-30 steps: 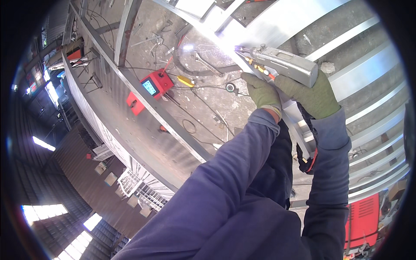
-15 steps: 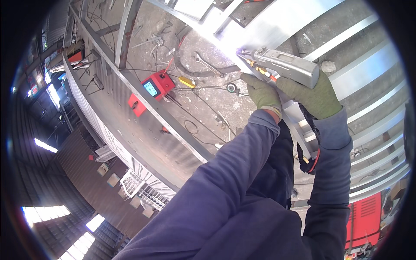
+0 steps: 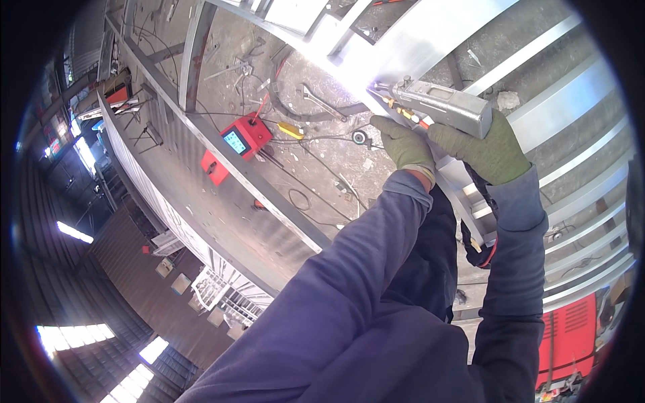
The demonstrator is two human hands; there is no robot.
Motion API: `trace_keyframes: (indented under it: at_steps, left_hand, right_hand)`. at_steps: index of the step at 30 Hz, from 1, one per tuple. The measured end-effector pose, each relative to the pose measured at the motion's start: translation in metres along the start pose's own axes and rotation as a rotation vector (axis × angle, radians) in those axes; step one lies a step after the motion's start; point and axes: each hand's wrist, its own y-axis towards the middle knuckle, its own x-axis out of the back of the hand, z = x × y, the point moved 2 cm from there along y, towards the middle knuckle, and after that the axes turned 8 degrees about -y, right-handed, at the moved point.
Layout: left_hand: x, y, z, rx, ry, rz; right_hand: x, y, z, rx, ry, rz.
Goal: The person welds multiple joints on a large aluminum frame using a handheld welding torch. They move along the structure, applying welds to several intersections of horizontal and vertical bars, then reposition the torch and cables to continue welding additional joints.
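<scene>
Grey floor [image 3: 336, 158] lies beneath the metal frame [image 3: 430, 40]. Your right hand [image 3: 494, 148] has its fingers wrapped around the torch [image 3: 440, 104], whose tip meets a bright glow [image 3: 351, 75] at the frame's edge. Your left hand [image 3: 406, 144] sits against the frame just beside it; whether those fingers grip, I cannot tell. Left of you, a red box [image 3: 254, 134] stands near a wrench [image 3: 324, 104].

hands [image 3: 406, 146] [image 3: 485, 149] x2 | torch [image 3: 440, 105] x1 | scrn unit [image 3: 236, 142] x1 | wrench [image 3: 324, 103] x1 | ylw tool [image 3: 290, 130] x1
</scene>
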Motion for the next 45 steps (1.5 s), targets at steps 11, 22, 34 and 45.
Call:
trace_keyframes:
  at_steps: [11,22,34,45]
  left_hand:
    - [-0.002,-0.007,-0.006,-0.004,-0.002,-0.004]
    - [0.031,0.010,0.022,-0.274,0.103,0.035]
    - [0.041,0.009,0.016,-0.040,-0.144,0.293]
    - [0.072,0.038,0.045,-0.113,0.078,0.285]
  right_hand:
    - [0.006,-0.011,0.011,-0.165,-0.029,0.002]
    - [0.045,-0.031,-0.001,0.164,-0.183,-0.033]
    - [0.064,-0.016,-0.031,0.211,-0.599,-0.001]
    - [0.080,-0.030,-0.032,-0.014,-0.045,0.135]
